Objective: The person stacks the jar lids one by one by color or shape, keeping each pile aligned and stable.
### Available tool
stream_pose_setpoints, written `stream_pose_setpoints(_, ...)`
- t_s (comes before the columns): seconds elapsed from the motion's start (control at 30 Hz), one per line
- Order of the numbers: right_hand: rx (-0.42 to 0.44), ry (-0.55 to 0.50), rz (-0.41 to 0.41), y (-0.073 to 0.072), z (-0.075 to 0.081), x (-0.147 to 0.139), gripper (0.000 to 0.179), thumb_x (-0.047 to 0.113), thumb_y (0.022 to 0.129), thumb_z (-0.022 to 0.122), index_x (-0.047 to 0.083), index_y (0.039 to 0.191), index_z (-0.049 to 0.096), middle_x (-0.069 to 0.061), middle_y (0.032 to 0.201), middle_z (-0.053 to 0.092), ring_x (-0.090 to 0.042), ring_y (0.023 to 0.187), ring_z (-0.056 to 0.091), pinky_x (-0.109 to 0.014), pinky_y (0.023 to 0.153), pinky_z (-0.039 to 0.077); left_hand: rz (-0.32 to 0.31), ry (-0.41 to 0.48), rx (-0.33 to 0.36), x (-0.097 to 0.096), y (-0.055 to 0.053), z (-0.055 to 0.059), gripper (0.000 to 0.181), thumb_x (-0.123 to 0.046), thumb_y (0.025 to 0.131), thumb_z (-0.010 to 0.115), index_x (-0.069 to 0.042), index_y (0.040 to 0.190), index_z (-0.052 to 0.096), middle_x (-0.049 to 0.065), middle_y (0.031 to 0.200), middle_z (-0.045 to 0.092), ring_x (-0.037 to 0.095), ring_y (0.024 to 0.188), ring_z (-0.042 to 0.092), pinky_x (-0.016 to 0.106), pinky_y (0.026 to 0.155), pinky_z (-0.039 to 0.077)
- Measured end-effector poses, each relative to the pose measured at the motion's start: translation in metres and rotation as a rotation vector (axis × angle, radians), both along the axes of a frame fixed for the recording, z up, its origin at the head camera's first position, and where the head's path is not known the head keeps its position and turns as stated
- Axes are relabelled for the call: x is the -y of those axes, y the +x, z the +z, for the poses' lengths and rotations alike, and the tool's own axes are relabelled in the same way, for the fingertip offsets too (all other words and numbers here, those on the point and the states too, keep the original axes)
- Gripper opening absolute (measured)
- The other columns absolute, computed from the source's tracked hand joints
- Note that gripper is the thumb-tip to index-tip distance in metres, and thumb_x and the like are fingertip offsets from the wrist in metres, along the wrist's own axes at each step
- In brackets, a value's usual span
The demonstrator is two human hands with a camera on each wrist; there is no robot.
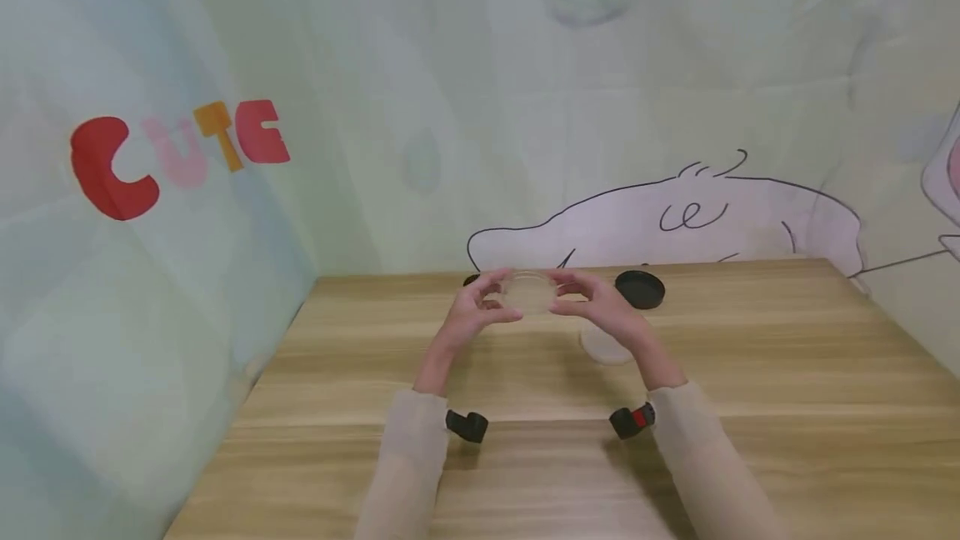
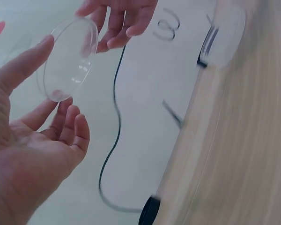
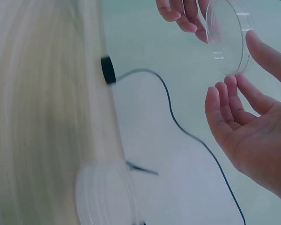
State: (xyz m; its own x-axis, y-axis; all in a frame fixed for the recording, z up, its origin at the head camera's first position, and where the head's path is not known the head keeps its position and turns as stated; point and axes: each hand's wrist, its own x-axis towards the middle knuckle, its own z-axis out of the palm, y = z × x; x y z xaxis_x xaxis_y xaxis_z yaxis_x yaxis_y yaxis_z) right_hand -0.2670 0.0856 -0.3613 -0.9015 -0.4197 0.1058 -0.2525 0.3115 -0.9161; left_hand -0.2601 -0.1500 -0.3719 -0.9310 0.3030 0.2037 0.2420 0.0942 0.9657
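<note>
Now the left grip [image 1: 472,311] and the right grip [image 1: 600,307] are both holding the clear dish [image 1: 529,293], pinching opposite sides of it above the tabletop [image 1: 540,473]. From the head, a black lid [image 1: 640,290] is lying beyond the right grip, and a second clear dish [image 1: 602,346] is peeking out from behind the right arm. Over on both wrists, a small black disc [image 2: 150,211] is showing plainly, while the head view is catching just a sliver past the left grip.
</note>
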Motion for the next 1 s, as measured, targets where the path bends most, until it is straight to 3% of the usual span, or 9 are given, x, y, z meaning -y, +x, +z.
stream_pose_setpoints(0.2, -0.03, 0.019, -0.033, -0.001, -0.005, -0.045, 0.058, 0.02, 0.09, 0.069, 0.007, 0.142, 0.048, -0.017, 0.142, 0.052, -0.033, 0.129, 0.048, -0.046, 0.103, 0.044, 0.009, -0.008, 0.019, -0.047, -0.005, -0.004, 0.064, 0.002, 0.079, 0.075, -0.005, 0.139, 0.052, 0.014, 0.136, 0.051, 0.016, 0.107, 0.045, 0.02, 0.081, 0.044)
stream_pose_setpoints(0.33, 0.0, 0.033, -0.051, -0.005, -0.01, -0.066, 0.058, 0.019, 0.09, 0.069, 0.006, 0.143, 0.047, -0.019, 0.143, 0.05, -0.035, 0.132, 0.044, -0.051, 0.106, 0.041, 0.004, -0.017, 0.054, -0.069, -0.009, -0.011, 0.065, -0.001, 0.078, 0.076, -0.006, 0.139, 0.052, 0.014, 0.136, 0.05, 0.019, 0.104, 0.046, 0.02, 0.078, 0.044)
stream_pose_setpoints(0.67, 0.058, 0.102, -0.043, -0.016, -0.027, -0.09, 0.057, 0.019, 0.091, 0.065, 0.004, 0.143, 0.046, -0.022, 0.149, 0.044, -0.042, 0.138, 0.036, -0.065, 0.11, 0.029, 0.079, -0.047, 0.12, -0.1, -0.02, -0.043, 0.065, -0.006, 0.078, 0.077, -0.007, 0.138, 0.054, 0.013, 0.143, 0.048, 0.029, 0.12, 0.04, 0.029, 0.09, 0.035)
stream_pose_setpoints(0.83, 0.094, 0.119, -0.045, -0.018, -0.045, -0.101, 0.057, 0.018, 0.092, 0.064, 0.001, 0.143, 0.045, -0.024, 0.151, 0.041, -0.045, 0.141, 0.032, -0.064, 0.114, 0.024, 0.076, -0.053, 0.199, -0.113, -0.02, -0.056, 0.065, -0.007, 0.077, 0.078, -0.009, 0.138, 0.054, 0.011, 0.145, 0.046, 0.029, 0.124, 0.039, 0.031, 0.089, 0.038)
stream_pose_setpoints(1.0, 0.154, 0.096, -0.047, -0.018, -0.057, -0.109, 0.06, 0.017, 0.092, 0.064, -0.002, 0.144, 0.042, -0.026, 0.152, 0.037, -0.046, 0.143, 0.028, -0.062, 0.116, 0.021, 0.059, -0.07, 0.235, -0.122, -0.022, -0.064, 0.065, -0.009, 0.078, 0.078, -0.01, 0.138, 0.053, 0.01, 0.144, 0.048, 0.027, 0.123, 0.042, 0.036, 0.094, 0.041)
